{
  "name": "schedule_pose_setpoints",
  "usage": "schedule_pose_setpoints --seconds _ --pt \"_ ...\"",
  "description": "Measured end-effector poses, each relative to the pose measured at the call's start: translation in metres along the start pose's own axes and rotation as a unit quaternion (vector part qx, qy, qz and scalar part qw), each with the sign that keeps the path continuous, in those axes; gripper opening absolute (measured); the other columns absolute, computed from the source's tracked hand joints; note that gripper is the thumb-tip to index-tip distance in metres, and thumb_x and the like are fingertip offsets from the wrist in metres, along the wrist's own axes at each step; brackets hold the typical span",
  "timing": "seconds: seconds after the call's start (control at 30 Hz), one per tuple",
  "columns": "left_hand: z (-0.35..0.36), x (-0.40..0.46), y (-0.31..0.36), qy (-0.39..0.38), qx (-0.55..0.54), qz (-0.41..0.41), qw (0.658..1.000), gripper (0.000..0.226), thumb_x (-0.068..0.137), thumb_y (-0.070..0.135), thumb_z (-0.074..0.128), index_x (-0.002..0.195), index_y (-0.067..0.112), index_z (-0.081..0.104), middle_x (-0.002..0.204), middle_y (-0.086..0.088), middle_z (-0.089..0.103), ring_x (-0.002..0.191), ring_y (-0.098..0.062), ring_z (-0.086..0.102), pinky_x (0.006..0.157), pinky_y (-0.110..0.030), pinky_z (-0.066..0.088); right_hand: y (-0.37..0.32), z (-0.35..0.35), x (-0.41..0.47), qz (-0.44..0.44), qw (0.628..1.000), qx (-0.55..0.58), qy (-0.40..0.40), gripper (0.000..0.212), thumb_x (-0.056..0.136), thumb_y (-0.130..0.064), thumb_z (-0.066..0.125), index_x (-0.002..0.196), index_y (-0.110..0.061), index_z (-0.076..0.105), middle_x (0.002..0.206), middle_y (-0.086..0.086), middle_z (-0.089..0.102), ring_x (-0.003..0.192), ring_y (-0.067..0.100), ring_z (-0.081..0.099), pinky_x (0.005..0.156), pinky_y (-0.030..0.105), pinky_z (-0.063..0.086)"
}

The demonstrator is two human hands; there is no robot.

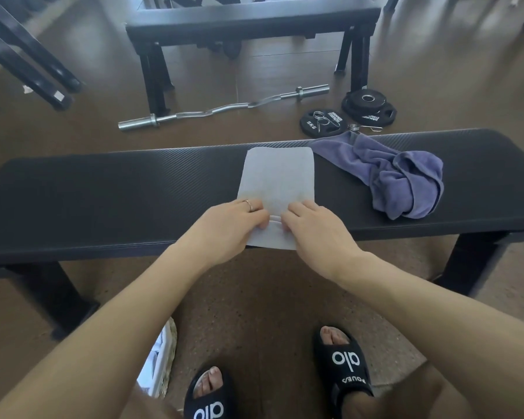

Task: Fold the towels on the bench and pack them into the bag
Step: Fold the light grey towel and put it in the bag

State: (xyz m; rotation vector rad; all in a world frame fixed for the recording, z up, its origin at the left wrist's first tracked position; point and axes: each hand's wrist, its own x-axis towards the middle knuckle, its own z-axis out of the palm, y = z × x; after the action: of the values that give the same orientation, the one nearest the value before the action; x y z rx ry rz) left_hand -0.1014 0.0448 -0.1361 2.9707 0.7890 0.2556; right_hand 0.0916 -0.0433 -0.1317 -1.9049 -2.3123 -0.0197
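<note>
We had the white towel (277, 179) flat across the bench (118, 189), left hand (233, 228) and right hand (315, 228) both pinching its near end. Purple towel (406, 179) lay crumpled just right.

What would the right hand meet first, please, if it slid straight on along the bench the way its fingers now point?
The right hand points up and left, toward the left hand, whose fingertips lie just across the white towel. It would probably meet those fingers first, though their exact heights are hard to judge.
</note>
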Motion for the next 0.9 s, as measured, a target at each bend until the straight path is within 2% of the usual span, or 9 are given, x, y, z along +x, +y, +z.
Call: schedule_pose_setpoints --seconds 0.13,0.23,0.33,0.43,0.53,0.63,0.73,0.83,0.9 --pt "0.003 -0.009 -0.002 0.005 0.014 0.012 1.000 0.025 0.094 0.028 0.048 0.115 0.021 0.059 0.116 0.004 0.060 0.103 -0.020 0.059 0.081 -0.039 0.056 0.004 -0.002 -0.007 -0.020 0.999 0.030 0.007 0.019 0.089 -0.024 0.057 0.107 -0.019 0.060 0.104 0.000 0.060 0.093 0.021 0.055 0.076 0.029 0.044" --pt "0.009 -0.018 0.001 -0.018 0.019 0.016 1.000 0.045 0.086 0.042 0.060 0.126 0.021 0.057 0.127 0.004 0.058 0.111 -0.018 0.055 0.092 -0.034 0.055 0.008 0.002 -0.019 -0.036 0.999 -0.008 -0.032 0.038 0.083 -0.032 0.061 0.119 -0.020 0.054 0.116 -0.001 0.058 0.104 0.021 0.054 0.091 0.036 0.049" --pt "0.014 -0.019 -0.001 -0.005 0.045 0.018 0.999 0.044 0.089 0.034 0.069 0.129 0.019 0.056 0.131 -0.001 0.058 0.114 -0.022 0.056 0.093 -0.037 0.056 0.011 0.009 -0.024 -0.047 0.997 -0.044 -0.031 0.051 0.083 -0.030 0.071 0.130 -0.018 0.052 0.127 0.001 0.057 0.115 0.025 0.054 0.099 0.039 0.048" --pt "0.009 -0.015 -0.004 0.015 0.008 0.005 1.000 0.030 0.096 0.026 0.063 0.125 0.019 0.059 0.126 -0.001 0.061 0.110 -0.022 0.059 0.086 -0.037 0.059 0.020 0.005 -0.018 -0.024 0.999 -0.013 0.020 0.030 0.090 -0.029 0.067 0.118 -0.020 0.063 0.117 -0.001 0.064 0.107 0.022 0.058 0.094 0.039 0.049" --pt "0.002 -0.011 -0.010 -0.005 -0.103 -0.077 0.992 0.026 0.105 0.034 0.046 0.129 0.026 0.055 0.123 0.007 0.061 0.109 -0.016 0.057 0.090 -0.037 0.052 0.031 0.001 -0.011 0.048 0.992 0.107 0.053 0.020 0.095 -0.030 0.062 0.107 -0.018 0.071 0.109 -0.002 0.064 0.101 0.020 0.056 0.088 0.040 0.051" --pt "0.001 -0.004 -0.014 -0.023 -0.179 -0.149 0.972 0.027 0.107 0.036 0.043 0.130 0.028 0.055 0.120 0.010 0.062 0.103 -0.014 0.058 0.088 -0.035 0.048 0.035 0.002 -0.005 0.096 0.978 0.185 0.013 0.021 0.099 -0.031 0.057 0.105 -0.018 0.072 0.107 -0.004 0.061 0.100 0.015 0.051 0.090 0.036 0.049" --pt "0.004 0.001 -0.013 -0.001 -0.226 -0.184 0.957 0.024 0.109 0.033 0.041 0.127 0.029 0.055 0.110 0.012 0.061 0.097 -0.011 0.056 0.080 -0.030 0.042 0.038 -0.002 0.001 0.143 0.962 0.233 -0.015 0.025 0.100 -0.034 0.053 0.094 -0.018 0.069 0.093 -0.001 0.061 0.089 0.017 0.052 0.084 0.042 0.050" --pt "0.005 0.009 -0.013 0.025 -0.234 -0.201 0.951 0.022 0.110 0.029 0.037 0.124 0.029 0.053 0.106 0.011 0.057 0.096 -0.013 0.053 0.078 -0.031 0.037 0.043 -0.008 0.008 0.196 0.933 0.303 -0.018 0.017 0.100 -0.039 0.054 0.108 -0.027 0.063 0.095 -0.004 0.065 0.087 0.018 0.058 0.084 0.040 0.052" --pt "0.008 0.013 -0.014 0.039 -0.227 -0.203 0.952 0.019 0.109 0.027 0.036 0.122 0.031 0.049 0.109 0.007 0.053 0.094 -0.015 0.053 0.079 -0.035 0.043 0.045 -0.007 0.012 0.225 0.911 0.345 -0.018 0.012 0.099 -0.041 0.055 0.109 -0.033 0.053 0.090 0.001 0.065 0.082 0.022 0.060 0.078 0.039 0.052"
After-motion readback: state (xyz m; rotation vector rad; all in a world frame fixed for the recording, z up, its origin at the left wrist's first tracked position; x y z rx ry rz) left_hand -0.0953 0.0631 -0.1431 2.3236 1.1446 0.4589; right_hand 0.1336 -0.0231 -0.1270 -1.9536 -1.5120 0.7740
